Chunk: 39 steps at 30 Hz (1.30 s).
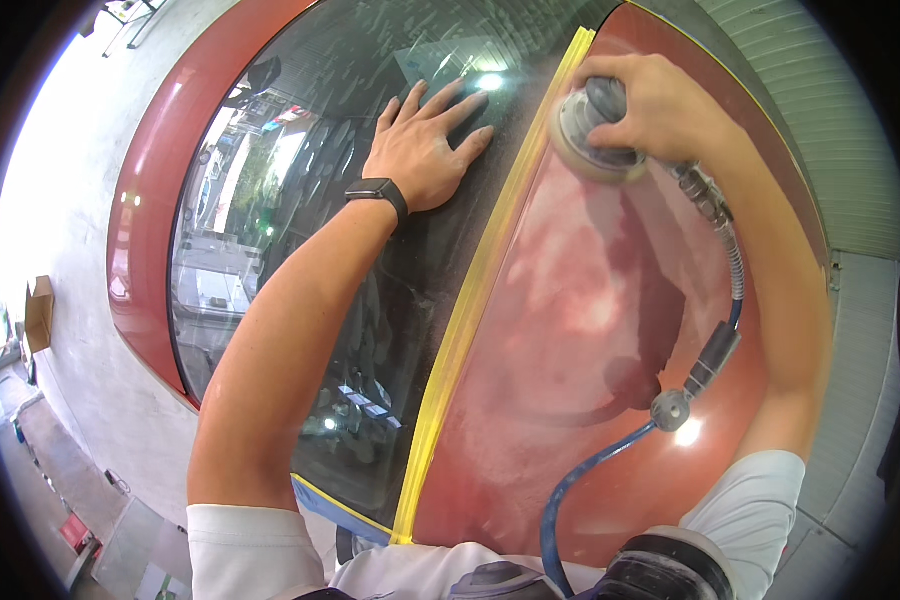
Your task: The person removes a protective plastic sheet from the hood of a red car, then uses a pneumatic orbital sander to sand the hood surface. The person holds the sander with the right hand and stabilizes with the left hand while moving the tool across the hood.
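A round air sander [592,125] is gripped from above by my right hand [660,105], the fingers wrapped round its dark top. Its pad rests on a dull red car panel [550,290], close to a strip of yellow masking tape [470,290]. From the sander, a metal fitting and a blue air hose [590,462] run down toward my body. My left hand [420,145] lies with fingers spread on the dark car window [360,290], left of the tape, and holds nothing. Pale smears mark the glass and hazy patches cover the panel.
Glossier red bodywork [150,220] curves round the window's left side. Blue masking [340,512] edges the glass near my body. An inline hose fitting [712,360] hangs by my right forearm. A cardboard box [38,313] stands at far left; a ribbed shutter [810,120] is at upper right.
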Motion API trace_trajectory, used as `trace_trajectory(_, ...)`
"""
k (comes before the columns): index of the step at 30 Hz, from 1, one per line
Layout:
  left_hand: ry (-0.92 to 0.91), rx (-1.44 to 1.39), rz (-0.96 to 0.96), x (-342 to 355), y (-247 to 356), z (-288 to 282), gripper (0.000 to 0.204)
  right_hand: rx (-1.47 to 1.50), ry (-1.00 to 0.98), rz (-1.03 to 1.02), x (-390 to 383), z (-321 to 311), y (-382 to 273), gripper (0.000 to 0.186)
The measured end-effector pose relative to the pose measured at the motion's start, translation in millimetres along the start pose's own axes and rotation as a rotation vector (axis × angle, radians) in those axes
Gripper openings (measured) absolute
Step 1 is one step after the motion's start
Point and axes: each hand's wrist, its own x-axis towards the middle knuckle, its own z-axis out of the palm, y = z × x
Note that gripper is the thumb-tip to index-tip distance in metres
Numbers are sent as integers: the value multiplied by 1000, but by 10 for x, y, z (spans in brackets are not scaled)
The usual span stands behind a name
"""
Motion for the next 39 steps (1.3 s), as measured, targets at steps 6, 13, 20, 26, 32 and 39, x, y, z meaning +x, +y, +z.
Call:
trace_trajectory(6,30,-31,7,28,8,-28,65,-83,-21,159,488,-191,447,59)
trace_trajectory(13,43,-29,9,52,-3,-24,65,-82,-60,116,433,-243,478,61)
trace_trajectory(20,36,-24,22,20,-6,-15,65,-75,-28,69,394,-154,308,61)
trace_trajectory(26,40,-32,10,-6,-9,-16,65,-110,-57,227,599,-311,555,61)
trace_trajectory(32,59,-40,28,32,-17,1,65,-23,-79,28,110,-111,182,60)
trace_trajectory(39,40,-12,15,8,-20,6,64,-98,74,254,424,-213,862,59)
